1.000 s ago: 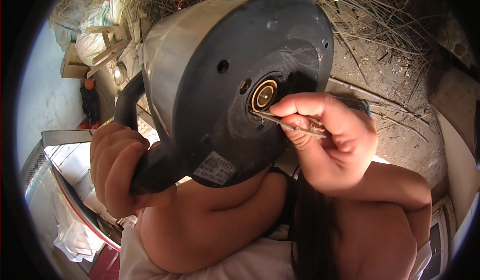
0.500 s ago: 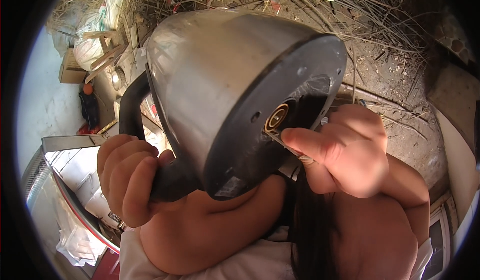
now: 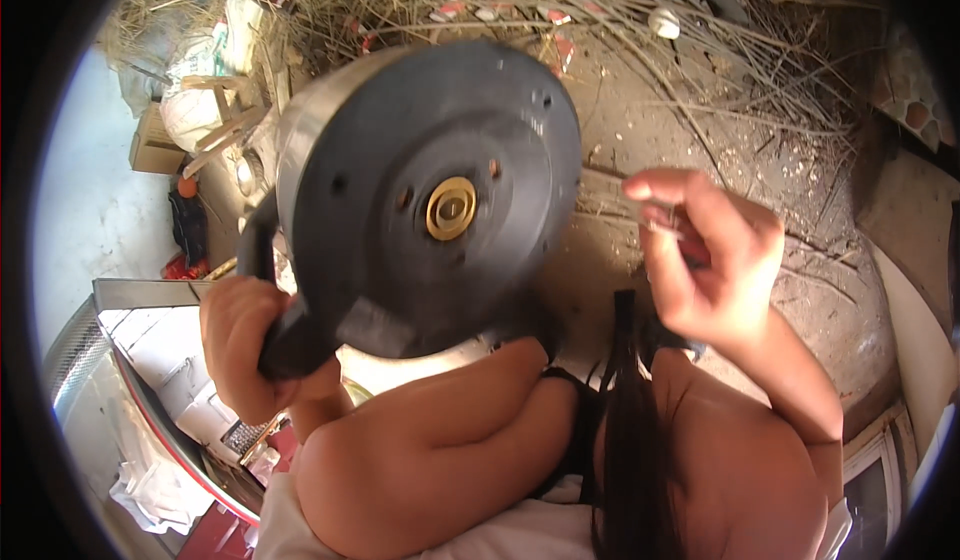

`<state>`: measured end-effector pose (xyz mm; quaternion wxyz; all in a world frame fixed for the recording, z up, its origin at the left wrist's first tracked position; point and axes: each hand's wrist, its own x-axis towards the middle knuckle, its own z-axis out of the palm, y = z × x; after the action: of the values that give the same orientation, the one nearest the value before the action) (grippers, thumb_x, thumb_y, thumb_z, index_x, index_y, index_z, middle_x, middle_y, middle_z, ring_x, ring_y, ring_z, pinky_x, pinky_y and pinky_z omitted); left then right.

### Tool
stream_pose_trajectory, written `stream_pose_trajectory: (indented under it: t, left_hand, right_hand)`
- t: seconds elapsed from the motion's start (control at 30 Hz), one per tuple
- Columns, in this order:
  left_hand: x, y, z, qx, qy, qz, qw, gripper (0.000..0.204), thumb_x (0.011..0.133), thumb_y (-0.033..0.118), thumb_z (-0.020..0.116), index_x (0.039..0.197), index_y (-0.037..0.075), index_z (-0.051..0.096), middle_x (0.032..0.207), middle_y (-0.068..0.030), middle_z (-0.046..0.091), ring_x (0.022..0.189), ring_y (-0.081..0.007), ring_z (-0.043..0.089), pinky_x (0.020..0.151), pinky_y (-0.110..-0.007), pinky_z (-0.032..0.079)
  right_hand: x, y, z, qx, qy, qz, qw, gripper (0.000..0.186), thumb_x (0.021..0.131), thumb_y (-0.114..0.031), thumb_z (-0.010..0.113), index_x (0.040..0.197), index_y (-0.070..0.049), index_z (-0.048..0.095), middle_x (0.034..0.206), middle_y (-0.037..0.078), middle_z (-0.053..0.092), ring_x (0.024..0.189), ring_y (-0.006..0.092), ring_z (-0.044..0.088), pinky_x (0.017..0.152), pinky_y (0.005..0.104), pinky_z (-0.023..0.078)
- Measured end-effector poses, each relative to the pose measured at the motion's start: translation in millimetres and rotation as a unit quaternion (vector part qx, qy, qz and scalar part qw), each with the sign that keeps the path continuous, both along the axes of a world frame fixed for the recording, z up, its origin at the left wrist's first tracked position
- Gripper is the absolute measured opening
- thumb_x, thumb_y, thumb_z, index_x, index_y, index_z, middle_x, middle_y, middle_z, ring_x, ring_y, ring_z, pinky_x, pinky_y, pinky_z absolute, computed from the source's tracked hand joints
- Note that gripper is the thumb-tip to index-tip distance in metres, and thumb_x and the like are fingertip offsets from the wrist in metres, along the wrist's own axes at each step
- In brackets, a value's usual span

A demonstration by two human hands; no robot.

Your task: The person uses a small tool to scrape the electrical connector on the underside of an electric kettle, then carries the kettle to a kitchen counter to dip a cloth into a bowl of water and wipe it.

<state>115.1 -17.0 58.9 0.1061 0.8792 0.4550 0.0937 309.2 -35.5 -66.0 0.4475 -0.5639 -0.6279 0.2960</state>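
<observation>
A steel kettle (image 3: pixel 360 250) with a black base is held tipped so its underside faces the camera, showing a brass connector ring (image 3: pixel 450 210) at the centre, small holes and a label. My left hand (image 3: pixel 238 345) is closed round its black handle (image 3: pixel 262 240). My right hand (image 3: pixel 715 255) is apart from the kettle, to its right, with thumb and forefinger pinched around a thin, blurred piece (image 3: pixel 662 218), seemingly a twig.
Dry twigs and straw (image 3: pixel 690 70) cover the dirt floor ahead. At left are a white sack (image 3: pixel 185 115), a cardboard box (image 3: pixel 152 145) and a tray (image 3: pixel 150 370) holding items. My bare knees lie below the kettle.
The kettle has swung left, its underside now turned squarely toward the camera. My right hand has moved up and right, away from the connector, with the thin piece in its fingers.
</observation>
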Motion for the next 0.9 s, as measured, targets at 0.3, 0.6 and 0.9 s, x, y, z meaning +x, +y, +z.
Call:
stream_pose_trajectory:
  t: [0.3,0.6,0.9]
  left_hand:
    - [-7.4,-2.0,-6.8,-0.006,-0.001,0.027,1.0,0.056,0.056,0.017,0.07,0.097,-0.001,0.037,0.093,-0.012,0.043,0.083,-0.0217,0.045,0.079,-0.036,0.038]
    - [-11.3,-4.8,-2.5,-0.007,-0.004,0.031,0.999,0.051,0.059,0.016,0.068,0.097,-0.002,0.039,0.092,-0.0124,0.046,0.082,-0.0208,0.047,0.077,-0.034,0.039]
    - [-17.1,-7.6,1.4,-0.014,-0.034,0.014,0.999,0.046,0.062,0.014,0.066,0.097,-0.004,0.042,0.091,-0.0128,0.049,0.08,-0.02,0.049,0.075,-0.032,0.04]
  right_hand:
    - [-6.7,12.9,4.3,0.115,0.046,0.09,0.988,0.021,0.068,-0.011,0.065,0.087,-0.002,0.062,0.055,0.004,0.05,0.039,0.0152,0.046,0.036,0.0278,0.036]
    - [-7.1,13.9,7.8,0.142,0.023,0.12,0.982,0.037,0.077,-0.014,0.064,0.108,0.002,0.05,0.064,0.01,0.056,0.044,0.0155,0.047,0.04,0.0255,0.037]
    - [-16.0,9.7,23.1,0.053,0.062,0.036,0.996,0.003,0.08,0.0,0.06,0.08,0.002,0.059,0.067,0.005,0.058,0.047,0.0085,0.044,0.043,0.02,0.034]
